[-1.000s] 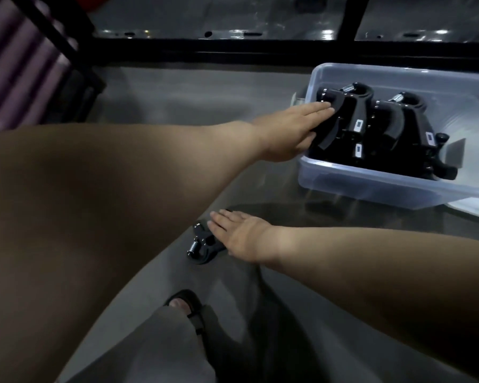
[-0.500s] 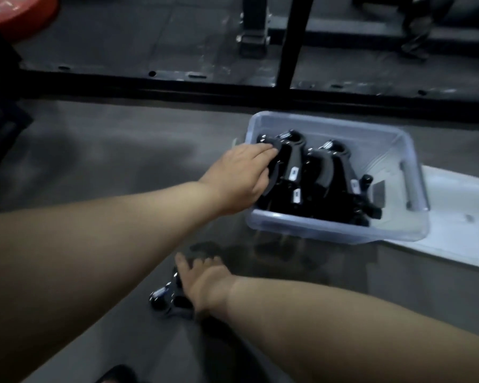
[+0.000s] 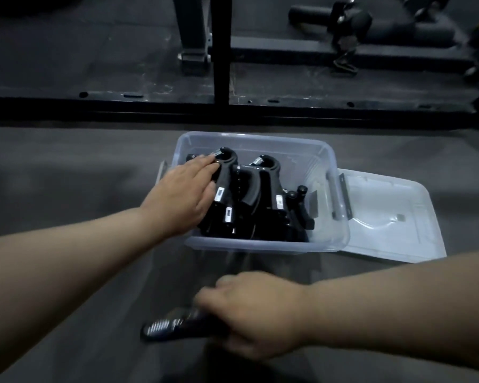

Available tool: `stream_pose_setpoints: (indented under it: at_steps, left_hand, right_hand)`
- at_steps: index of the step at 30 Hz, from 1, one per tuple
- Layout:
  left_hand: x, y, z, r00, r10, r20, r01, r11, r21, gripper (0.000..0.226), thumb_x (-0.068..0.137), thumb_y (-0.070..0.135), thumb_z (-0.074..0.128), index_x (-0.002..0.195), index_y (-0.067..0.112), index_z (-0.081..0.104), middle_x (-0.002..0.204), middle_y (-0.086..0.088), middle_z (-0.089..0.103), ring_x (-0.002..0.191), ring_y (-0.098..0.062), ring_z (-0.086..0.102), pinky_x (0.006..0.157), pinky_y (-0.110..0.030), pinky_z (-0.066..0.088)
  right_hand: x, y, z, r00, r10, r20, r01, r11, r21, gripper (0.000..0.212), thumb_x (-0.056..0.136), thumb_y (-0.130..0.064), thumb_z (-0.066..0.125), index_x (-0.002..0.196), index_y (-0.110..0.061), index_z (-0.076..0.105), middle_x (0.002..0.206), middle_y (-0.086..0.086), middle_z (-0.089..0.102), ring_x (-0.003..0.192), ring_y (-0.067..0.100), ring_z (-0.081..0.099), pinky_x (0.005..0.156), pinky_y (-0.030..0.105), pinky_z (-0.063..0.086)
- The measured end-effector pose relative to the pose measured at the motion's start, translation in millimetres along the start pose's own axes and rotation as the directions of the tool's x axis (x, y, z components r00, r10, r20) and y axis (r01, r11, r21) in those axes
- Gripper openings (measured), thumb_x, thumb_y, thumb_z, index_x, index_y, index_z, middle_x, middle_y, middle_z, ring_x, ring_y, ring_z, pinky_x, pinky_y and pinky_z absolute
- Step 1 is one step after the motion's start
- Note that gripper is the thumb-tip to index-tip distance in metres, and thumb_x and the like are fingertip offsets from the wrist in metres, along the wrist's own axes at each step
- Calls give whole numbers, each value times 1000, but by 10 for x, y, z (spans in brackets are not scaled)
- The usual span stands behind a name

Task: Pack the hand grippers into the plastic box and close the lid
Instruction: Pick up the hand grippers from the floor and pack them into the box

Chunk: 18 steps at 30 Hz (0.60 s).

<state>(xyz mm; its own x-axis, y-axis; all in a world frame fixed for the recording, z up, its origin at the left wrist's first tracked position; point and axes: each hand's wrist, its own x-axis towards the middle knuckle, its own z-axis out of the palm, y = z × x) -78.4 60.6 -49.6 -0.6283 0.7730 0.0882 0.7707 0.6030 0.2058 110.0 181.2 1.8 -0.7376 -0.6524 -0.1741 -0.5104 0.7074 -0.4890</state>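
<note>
Blur on right hand (image 3: 257, 313), hand gripper (image 3: 172, 325) half hidden beneath

Your view is dim and murky. Your right hand (image 3: 256, 313) is smeared by motion blur, while the plastic box (image 3: 260, 245) looks sharp.

No legible text found. Small white labels (image 3: 220, 194) seen on hand grippers (image 3: 249, 189); print too small and blurred to be read.
</note>
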Motion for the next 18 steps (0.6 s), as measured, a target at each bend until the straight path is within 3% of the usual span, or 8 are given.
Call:
stream_pose_setpoints:
  at_steps: [3,6,8,10,12,15,18]
  left_hand:
    - [-28,53,-52,999,-49,-1,49,999,-13,61,93,39,26,138,5,48,147,-12,44,135,-27,42,114,-41,29]
    - [-98,126,-123,995,-87,53,87,996,-8,64,92,42,23,142,8,44,151,-10,38,135,-26,40,113,-39,29]
    - [-197,183,-158,990,-111,88,110,994,15,65,94,44,19,144,7,41,154,-10,32,139,-25,35,115,-39,26]
    - [-306,245,-165,987,-120,105,115,992,53,68,94,46,16,144,6,40,156,-11,29,141,-25,33,117,-38,23]
    - [-378,299,-159,984,-138,110,131,989,74,70,93,47,15,144,7,41,156,-11,29,140,-26,35,117,-38,23]
    - [-375,321,-147,980,-175,98,172,984,42,71,92,48,15,145,9,41,156,-9,30,139,-26,35,116,-37,22]
    - [-300,357,-169,971,-221,87,226,973,-46,69,90,50,19,146,14,38,156,-4,30,142,-21,30,118,-36,18]
  right_hand:
    - [-531,184,-391,940,220,-259,-142,947,288,38,87,-38,57,113,-10,54,103,5,64,91,25,64,77,42,53]
    - [-757,431,-578,709,498,-500,-231,833,503,36,86,-47,55,108,-18,55,87,-8,62,79,16,63,74,44,53]
    - [-748,648,-684,562,624,-543,-285,763,581,25,88,-43,55,104,-23,50,81,-3,62,73,19,62,71,45,53]
    - [-710,902,-787,467,749,-469,-401,653,643,25,92,-32,55,112,-20,46,89,4,62,77,22,62,71,41,52]
    - [-704,1057,-856,428,851,-305,-485,501,717,29,93,-23,52,120,-14,43,95,8,61,79,23,61,67,35,52]
    - [-715,1108,-870,466,884,-41,-549,325,770,7,93,-11,47,90,-6,50,68,12,54,44,16,53,38,18,38]
    - [-706,1150,-883,470,882,22,-569,284,772,15,93,-11,50,79,-7,50,62,9,53,38,13,51,39,19,40]
